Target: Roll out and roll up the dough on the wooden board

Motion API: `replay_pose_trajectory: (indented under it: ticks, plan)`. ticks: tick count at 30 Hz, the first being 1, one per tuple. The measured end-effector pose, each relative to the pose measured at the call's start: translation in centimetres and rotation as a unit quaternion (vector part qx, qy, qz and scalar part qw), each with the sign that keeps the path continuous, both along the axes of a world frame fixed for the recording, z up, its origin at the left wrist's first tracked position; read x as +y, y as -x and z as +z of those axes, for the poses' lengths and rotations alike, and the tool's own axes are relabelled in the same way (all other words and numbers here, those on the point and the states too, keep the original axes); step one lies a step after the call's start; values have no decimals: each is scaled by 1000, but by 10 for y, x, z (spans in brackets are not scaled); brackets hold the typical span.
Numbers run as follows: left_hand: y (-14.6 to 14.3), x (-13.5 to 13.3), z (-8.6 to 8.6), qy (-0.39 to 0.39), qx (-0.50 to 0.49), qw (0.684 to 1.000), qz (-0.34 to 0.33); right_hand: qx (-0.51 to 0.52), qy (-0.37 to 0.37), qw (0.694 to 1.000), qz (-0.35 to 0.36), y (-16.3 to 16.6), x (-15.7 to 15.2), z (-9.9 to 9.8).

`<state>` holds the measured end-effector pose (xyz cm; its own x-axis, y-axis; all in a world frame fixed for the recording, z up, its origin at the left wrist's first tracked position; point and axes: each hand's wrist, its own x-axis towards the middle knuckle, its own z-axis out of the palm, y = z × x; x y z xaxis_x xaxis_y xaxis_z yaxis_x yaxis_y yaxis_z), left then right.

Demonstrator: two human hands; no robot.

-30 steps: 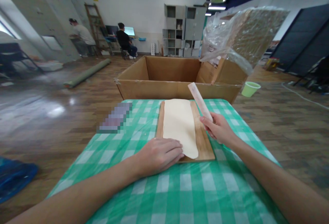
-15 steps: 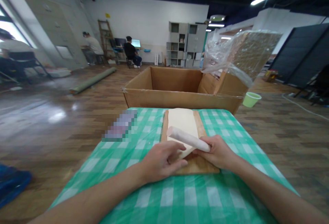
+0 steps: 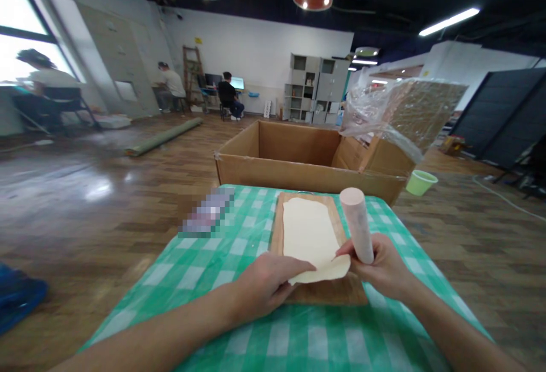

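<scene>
A long sheet of pale dough (image 3: 307, 231) lies on a wooden board (image 3: 333, 291) on the table with the green checked cloth (image 3: 239, 235). My left hand (image 3: 267, 285) pinches the near left corner of the dough, fingers closed on its edge. My right hand (image 3: 384, 267) grips a pale pink rolling pin (image 3: 357, 223), held nearly upright at the board's right side, while its fingertips also touch the near right edge of the dough. The near end of the sheet is lifted slightly off the board.
A large open cardboard box (image 3: 307, 162) stands just beyond the table, with a plastic-wrapped bundle (image 3: 401, 107) on its right corner. A green cup (image 3: 420, 182) sits on the floor at right. Other people (image 3: 228, 94) sit far back by a monitor.
My right hand swung the rolling pin from lying across the dough to nearly upright at the right. Both hands now pinch the near edge of the dough and lift it. The camera tilted up.
</scene>
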<state>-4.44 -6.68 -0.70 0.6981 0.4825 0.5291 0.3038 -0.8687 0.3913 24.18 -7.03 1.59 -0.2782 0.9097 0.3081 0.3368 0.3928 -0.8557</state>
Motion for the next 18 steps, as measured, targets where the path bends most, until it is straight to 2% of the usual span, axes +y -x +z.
replay_pose_trajectory:
  ticks: [4,7,11,14,18]
  plan:
    - [-4,-7,0,-3,-38,999,-1,46,62,997,22,0,-4,3]
    - [-7,-5,2,46,-51,998,14,63,101,992,28,2,-3,0]
    - [-12,2,7,139,-49,987,57,63,113,991,-17,5,1,-5]
    - [-14,5,9,170,-35,980,97,54,122,990,-52,7,6,-9]
    - [-14,7,8,203,-37,972,116,63,129,988,-54,8,9,-13]
